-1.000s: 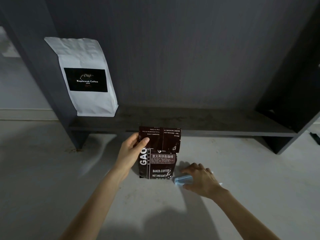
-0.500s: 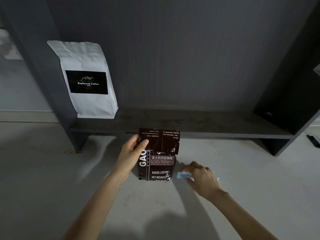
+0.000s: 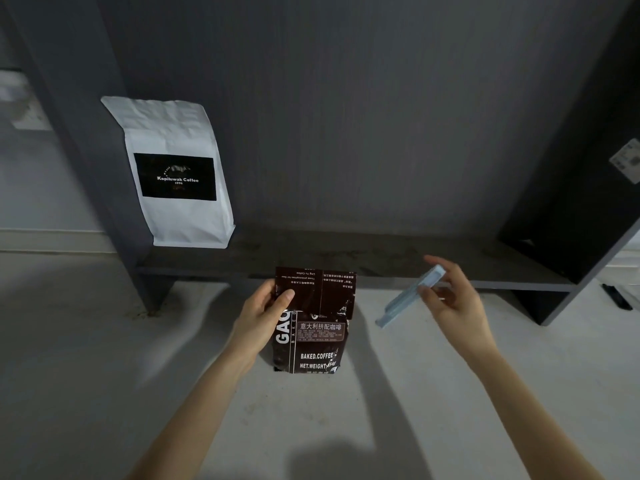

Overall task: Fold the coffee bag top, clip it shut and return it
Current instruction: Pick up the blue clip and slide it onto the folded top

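The dark coffee bag [image 3: 311, 327] stands upright on the pale floor [image 3: 86, 375], just in front of the shelf [image 3: 381, 258]. Its top is folded down over the front. The left hand [image 3: 265, 315] grips the bag's upper left edge, thumb pressed on the folded flap, fingers closed around the back. To the right of the bag, apart from it, the right hand [image 3: 453, 301] holds a light blue clip [image 3: 408, 296] in the air, tilted. A white coffee bag [image 3: 176, 171] stands on the shelf, behind and left of the dark bag.
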Motion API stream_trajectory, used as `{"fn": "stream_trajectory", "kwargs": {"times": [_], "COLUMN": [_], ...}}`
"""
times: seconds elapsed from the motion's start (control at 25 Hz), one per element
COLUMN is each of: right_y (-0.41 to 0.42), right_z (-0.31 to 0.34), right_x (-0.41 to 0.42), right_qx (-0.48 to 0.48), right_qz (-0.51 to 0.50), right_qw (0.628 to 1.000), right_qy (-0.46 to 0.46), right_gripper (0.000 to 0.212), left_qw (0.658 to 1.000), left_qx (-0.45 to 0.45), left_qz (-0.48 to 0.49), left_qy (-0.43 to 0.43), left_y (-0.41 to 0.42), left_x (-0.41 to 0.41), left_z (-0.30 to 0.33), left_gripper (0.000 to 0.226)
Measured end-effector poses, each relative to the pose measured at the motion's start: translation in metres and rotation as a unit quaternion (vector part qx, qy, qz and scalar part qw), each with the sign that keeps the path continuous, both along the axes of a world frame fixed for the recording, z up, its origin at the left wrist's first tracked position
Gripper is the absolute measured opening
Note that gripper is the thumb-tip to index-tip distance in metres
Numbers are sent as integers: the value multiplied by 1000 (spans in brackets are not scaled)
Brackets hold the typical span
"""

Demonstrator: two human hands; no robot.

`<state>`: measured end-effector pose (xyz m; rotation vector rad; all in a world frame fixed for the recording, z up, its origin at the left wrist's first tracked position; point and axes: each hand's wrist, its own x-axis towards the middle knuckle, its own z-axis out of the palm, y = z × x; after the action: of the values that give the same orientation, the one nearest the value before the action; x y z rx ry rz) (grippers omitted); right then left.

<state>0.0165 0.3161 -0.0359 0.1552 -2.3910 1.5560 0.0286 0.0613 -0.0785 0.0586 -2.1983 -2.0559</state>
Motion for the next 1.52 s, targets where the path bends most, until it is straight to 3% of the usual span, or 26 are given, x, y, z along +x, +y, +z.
{"fn": "stream_trajectory", "kwargs": {"times": [0.16,0.36,0.76,0.96,1.16,1.2,1.28,1.44,1.52], "right_y": [4,-7,-17,-38,-64,-67,-70,-71,-71], "right_z": [8,2,-13,-25,-36,-38,-42,-46,-46], "right_x": [0,0,-3,-4,-8,-8,-9,-12,-13], "right_qx": [-218,-423,-550,-515,-528,-522,-479,-404,-386], "right_qz": [-12,-11,-9,38,105,121,146,156,160], "right_qw": [975,902,831,849,832,832,852,886,896], "right_qy": [-37,-79,-83,-113,-138,-144,-152,-165,-151], "right_gripper": [30,24,20,24,19,27,54,43,56], "left_qw": [1000,1000,1000,1000,999,999,998,997,996], "left_qx": [9,8,20,29,45,49,59,66,75], "left_qz": [-4,5,8,8,9,9,9,13,14], "left_qy": [5,13,4,-7,-10,-12,-19,-36,-39], "left_y": [1,0,-4,-3,-4,-4,-5,-8,-9], "left_x": [1,-2,-4,-3,-1,-1,-1,0,-1], "left_z": [1,-2,-3,-3,-3,-4,-5,-7,-7], "left_gripper": [13,13,12,14,15,15,14,10,13]}}
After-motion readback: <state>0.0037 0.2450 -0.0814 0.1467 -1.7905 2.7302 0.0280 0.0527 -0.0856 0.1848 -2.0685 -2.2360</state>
